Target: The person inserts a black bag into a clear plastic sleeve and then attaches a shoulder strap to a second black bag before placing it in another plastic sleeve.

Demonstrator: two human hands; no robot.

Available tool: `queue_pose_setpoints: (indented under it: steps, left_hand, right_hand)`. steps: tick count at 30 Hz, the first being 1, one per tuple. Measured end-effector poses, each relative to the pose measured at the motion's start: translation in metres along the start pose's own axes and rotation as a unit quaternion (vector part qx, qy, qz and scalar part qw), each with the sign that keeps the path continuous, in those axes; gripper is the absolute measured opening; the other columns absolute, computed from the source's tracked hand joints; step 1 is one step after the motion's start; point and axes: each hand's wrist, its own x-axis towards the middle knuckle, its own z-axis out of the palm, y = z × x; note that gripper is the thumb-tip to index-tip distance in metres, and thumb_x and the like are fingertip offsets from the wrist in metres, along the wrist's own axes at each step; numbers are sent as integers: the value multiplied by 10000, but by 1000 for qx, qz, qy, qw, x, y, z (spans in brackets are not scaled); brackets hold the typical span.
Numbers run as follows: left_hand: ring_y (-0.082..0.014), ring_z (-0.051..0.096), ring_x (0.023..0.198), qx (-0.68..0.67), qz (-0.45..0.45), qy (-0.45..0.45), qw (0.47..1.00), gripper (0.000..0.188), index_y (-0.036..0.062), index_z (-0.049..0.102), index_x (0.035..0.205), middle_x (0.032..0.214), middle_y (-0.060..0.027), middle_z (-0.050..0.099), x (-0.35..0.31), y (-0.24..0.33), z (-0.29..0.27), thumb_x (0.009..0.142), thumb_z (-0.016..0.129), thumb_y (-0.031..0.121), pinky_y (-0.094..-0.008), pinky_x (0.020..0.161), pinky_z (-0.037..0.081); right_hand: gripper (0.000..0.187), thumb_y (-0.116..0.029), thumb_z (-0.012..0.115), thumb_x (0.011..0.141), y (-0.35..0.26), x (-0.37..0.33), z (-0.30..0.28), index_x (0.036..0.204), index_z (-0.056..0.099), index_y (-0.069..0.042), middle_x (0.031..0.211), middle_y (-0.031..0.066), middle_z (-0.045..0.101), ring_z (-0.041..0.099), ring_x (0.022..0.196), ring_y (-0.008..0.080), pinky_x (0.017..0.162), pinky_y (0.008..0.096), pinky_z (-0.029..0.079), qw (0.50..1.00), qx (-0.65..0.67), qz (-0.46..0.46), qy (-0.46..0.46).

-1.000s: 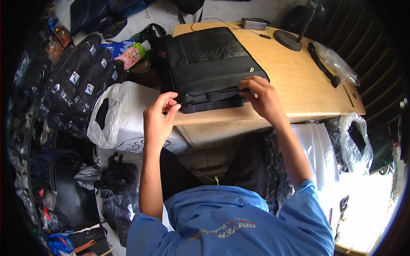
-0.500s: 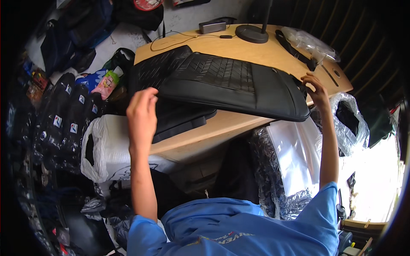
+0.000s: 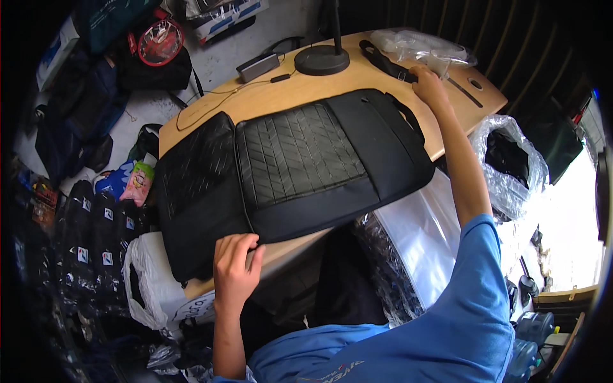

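Observation:
Two black bags with chevron-patterned panels lie flat on the wooden desk. The right one, a flat backpack-like bag (image 3: 300, 153) with a handle at its right end, overlaps the other black bag (image 3: 191, 179) on the left. At the near edge, where the two meet, is my left hand (image 3: 236, 268), fingers bent and thumb apart, holding nothing. My right hand (image 3: 429, 86) reaches to the far right of the desk, its fingers closed on the end of a black strap (image 3: 383, 60). The fingertips there are partly hidden.
The desk (image 3: 255, 96) holds a black round stand base (image 3: 322, 59), a grey box-shaped adapter (image 3: 258, 66) with a cable, and clear plastic packaging (image 3: 421, 48). Plastic-wrapped goods (image 3: 89, 242) crowd the left; a clear bag (image 3: 511, 166) and plastic sheets (image 3: 421, 236) lie right.
The right bag's raised right end has come down flat, and my right hand has left it for the strap. My left hand has moved to the near edge. The view has shifted.

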Motion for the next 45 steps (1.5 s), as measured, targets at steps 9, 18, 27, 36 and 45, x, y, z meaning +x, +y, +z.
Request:
queue_pose_setpoints:
  steps: [9, 18, 27, 36, 45]
  left_hand:
    - [-232, 602, 760, -57, -67, 34, 996, 224, -20, 612, 948, 817, -114, 621, -8, -4, 0, 727, 633, -49, -313, 715, 477]
    - [-163, 593, 733, -113, -130, 81, 982, 243, -35, 588, 1017, 795, -102, 616, -11, -11, -2, 779, 577, -82, -275, 711, 474]
    - [-140, 591, 769, -307, -194, 107, 926, 224, -38, 531, 1101, 821, -91, 607, -15, -19, -12, 881, 526, -4, -254, 728, 459]
    - [-123, 566, 729, -358, -60, 144, 921, 218, -27, 544, 1103, 792, -63, 586, 64, 6, -55, 909, 532, 73, -245, 696, 457]
    - [-158, 567, 957, -433, 94, 249, 861, 449, -37, 470, 1197, 1093, -154, 558, 153, 100, -94, 849, 635, 194, -273, 761, 485]
  right_hand:
    - [302, -290, 601, 796, 15, 40, 38, 948, 670, -39, 1031, 195, 634, 606, 966, 357, 847, 433, 485, 990, -82, 48, -107]
    - [298, -295, 652, 734, -14, 41, 30, 861, 651, -26, 943, 176, 650, 619, 874, 335, 769, 405, 491, 984, -45, 11, -172]
    - [295, -183, 683, 738, -44, 61, -51, 960, 640, 6, 835, 64, 645, 590, 785, 130, 729, 267, 454, 959, 233, 3, -158]
    - [295, -73, 611, 796, -179, 52, -264, 1078, 588, 6, 893, 67, 628, 589, 758, 123, 690, 237, 478, 841, 506, -123, -151]
    - [282, -134, 554, 845, -308, -19, -336, 1054, 617, 45, 778, 87, 612, 488, 532, 132, 531, 250, 411, 789, 491, -255, -269]
